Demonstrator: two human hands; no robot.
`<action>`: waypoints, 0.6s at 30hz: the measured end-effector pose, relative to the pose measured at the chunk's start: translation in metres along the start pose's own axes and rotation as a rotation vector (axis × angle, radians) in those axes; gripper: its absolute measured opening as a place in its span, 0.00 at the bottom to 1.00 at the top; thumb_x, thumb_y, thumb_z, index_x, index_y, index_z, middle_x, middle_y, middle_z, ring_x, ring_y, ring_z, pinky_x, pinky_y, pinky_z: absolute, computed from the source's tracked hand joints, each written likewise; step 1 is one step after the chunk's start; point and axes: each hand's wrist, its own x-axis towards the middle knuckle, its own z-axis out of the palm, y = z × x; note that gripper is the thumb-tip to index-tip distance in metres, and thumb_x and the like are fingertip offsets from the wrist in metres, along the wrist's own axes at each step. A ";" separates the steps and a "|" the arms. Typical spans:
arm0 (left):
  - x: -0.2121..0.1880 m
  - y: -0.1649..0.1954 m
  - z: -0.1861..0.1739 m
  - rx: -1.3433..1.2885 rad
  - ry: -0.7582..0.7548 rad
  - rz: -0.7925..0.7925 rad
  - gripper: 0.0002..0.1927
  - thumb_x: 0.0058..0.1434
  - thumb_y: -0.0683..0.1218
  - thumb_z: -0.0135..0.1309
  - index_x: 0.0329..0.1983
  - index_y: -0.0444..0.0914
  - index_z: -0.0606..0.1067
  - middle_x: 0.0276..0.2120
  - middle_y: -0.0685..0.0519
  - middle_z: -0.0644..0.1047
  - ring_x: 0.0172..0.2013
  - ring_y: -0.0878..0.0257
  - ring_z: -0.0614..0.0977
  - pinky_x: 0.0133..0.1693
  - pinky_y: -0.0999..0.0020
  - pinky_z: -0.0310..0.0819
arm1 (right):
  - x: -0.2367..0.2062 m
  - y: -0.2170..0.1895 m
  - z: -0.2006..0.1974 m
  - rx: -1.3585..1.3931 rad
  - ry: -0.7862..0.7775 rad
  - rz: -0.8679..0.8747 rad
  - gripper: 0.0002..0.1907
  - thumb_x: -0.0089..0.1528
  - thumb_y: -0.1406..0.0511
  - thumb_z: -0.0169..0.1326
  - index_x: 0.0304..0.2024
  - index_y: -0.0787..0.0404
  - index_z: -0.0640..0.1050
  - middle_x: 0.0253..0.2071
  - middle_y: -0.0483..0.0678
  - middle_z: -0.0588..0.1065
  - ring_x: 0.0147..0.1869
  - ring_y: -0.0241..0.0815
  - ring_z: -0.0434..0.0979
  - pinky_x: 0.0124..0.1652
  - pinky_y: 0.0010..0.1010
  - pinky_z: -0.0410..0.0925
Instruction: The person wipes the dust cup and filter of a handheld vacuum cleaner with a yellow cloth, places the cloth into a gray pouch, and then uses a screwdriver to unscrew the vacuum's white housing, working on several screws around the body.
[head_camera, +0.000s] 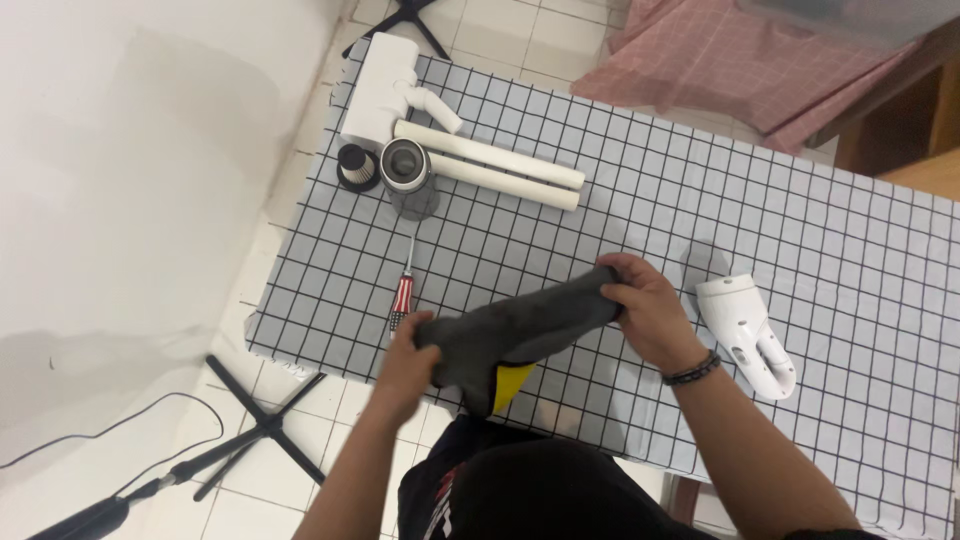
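Head view, and we're looking down on the desk (800, 250), spread with a grey cloth in a black grid. Largest piece up top: the white vacuum floor head (385, 85), with two white tubes (490, 165) lying side by side just beside it. At centre we have the dark grey vacuum body (520, 330), lifted just above the near edge, a yellow part (512, 382) showing beneath. Our left hand (408, 365) is wrapped round its near end, our right hand (645, 305) is clamped on the far end. Right of that lies a white handle unit (750, 330). Smaller still: a grey dust cup (405, 170), a black pleated filter (357, 167), a striped-handle screwdriver (403, 295).
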 end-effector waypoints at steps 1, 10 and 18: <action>0.002 0.001 -0.008 0.040 0.075 0.006 0.27 0.54 0.38 0.49 0.60 0.37 0.73 0.44 0.46 0.78 0.40 0.59 0.79 0.39 0.65 0.76 | 0.003 0.001 -0.009 -0.084 -0.013 0.036 0.16 0.63 0.73 0.49 0.53 0.66 0.75 0.49 0.49 0.76 0.49 0.41 0.76 0.45 0.34 0.72; 0.003 0.032 -0.063 0.057 -0.142 0.051 0.20 0.57 0.39 0.47 0.51 0.36 0.81 0.41 0.52 0.83 0.42 0.67 0.80 0.46 0.72 0.72 | 0.010 -0.008 0.001 -0.325 -0.106 0.158 0.18 0.61 0.69 0.56 0.54 0.66 0.77 0.47 0.48 0.78 0.48 0.38 0.77 0.48 0.31 0.72; 0.015 0.043 -0.112 0.758 -0.050 0.279 0.19 0.69 0.44 0.49 0.60 0.43 0.81 0.40 0.46 0.84 0.44 0.58 0.78 0.59 0.53 0.56 | 0.013 -0.012 0.068 -0.938 -0.123 0.016 0.27 0.50 0.65 0.66 0.53 0.59 0.77 0.42 0.48 0.80 0.44 0.39 0.80 0.44 0.32 0.75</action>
